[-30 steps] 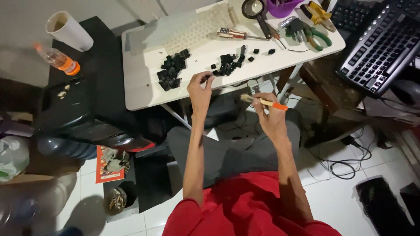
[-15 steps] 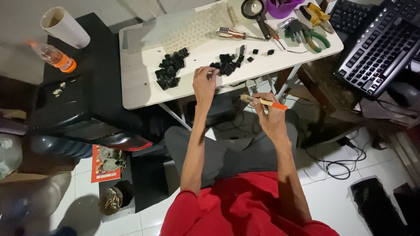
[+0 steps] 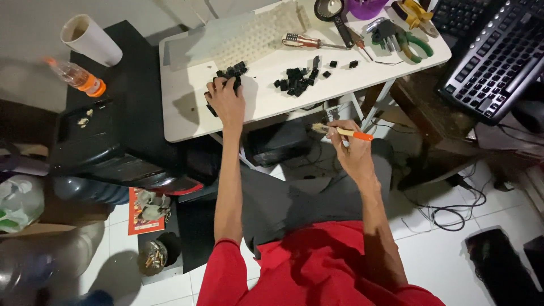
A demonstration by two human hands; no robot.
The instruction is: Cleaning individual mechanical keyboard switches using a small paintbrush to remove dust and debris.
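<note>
Black keycaps (image 3: 226,76) lie in a pile on the white table (image 3: 187,113); your left hand (image 3: 225,99) rests on them, fingers curled, grip hidden. Your right hand (image 3: 350,148) pinches an orange-handled brush (image 3: 341,132) below the table edge.

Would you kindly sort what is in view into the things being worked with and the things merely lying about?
In use:
- left hand on left pile of black keycaps
- right hand holding orange-handled brush
- second keycap pile
- white keyboard frame

Lying about:
- paper cup
- orange-capped bottle
- screwdriver
- green-handled pliers
- black keyboard
</note>
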